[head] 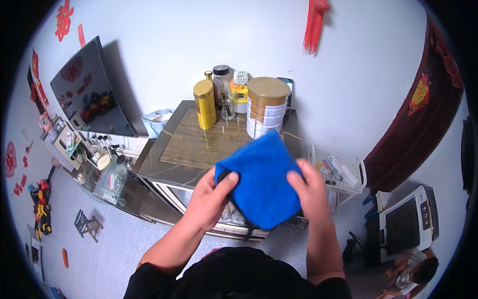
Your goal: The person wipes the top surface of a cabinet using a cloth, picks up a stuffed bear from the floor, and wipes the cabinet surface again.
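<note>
A folded blue cloth (263,183) with a dark edge is held up in front of me, over the near edge of the cabinet top (179,149). My left hand (213,194) pinches its left side, thumb on top. On the right side my right hand (308,187) grips it, thumb also on top; the fingers behind the cloth are hidden. Beyond the cloth stands a large tin with a gold lid (267,108), its lower right part covered by the cloth. A yellow tin (204,106) stands left of it, with a small glass bottle (228,110) between them.
Behind the tins are a dark-lidded jar (222,74) and a smartphone (288,89). A white basket cart (340,168) with boxes stands right of the cabinet. A television (93,93) hangs at left. A folding stool (87,225) is on the floor. Another person (410,273) is at lower right.
</note>
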{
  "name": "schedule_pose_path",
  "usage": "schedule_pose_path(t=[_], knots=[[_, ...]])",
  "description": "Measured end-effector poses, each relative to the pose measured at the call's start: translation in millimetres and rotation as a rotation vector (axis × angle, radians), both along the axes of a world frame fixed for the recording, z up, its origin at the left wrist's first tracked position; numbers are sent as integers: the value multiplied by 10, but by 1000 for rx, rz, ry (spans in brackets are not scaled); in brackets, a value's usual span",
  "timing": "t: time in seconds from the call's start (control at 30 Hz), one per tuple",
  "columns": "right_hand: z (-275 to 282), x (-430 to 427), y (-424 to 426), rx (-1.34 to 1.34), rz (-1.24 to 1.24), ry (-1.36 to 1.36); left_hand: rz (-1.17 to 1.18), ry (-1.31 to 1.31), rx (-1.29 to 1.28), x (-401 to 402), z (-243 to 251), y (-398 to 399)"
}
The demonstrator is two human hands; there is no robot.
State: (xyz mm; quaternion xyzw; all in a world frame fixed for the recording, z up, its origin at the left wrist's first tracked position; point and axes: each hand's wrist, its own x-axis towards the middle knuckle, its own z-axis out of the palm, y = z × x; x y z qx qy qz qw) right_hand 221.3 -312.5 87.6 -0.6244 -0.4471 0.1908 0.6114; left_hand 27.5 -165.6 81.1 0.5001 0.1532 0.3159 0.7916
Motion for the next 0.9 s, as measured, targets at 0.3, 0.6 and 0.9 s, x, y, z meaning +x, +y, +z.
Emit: schedule_pose_path(t=[0.3, 0.6, 0.9], knots=[[-515, 50, 769, -423, -220, -1012, 217, 369, 1440, 705, -498, 519], [-954, 63, 626, -400, -289, -1100, 136, 599, 1448, 984, -842, 369], [-862, 374, 215, -408, -204, -1074, 312, 593, 1380, 843, -685, 360]])
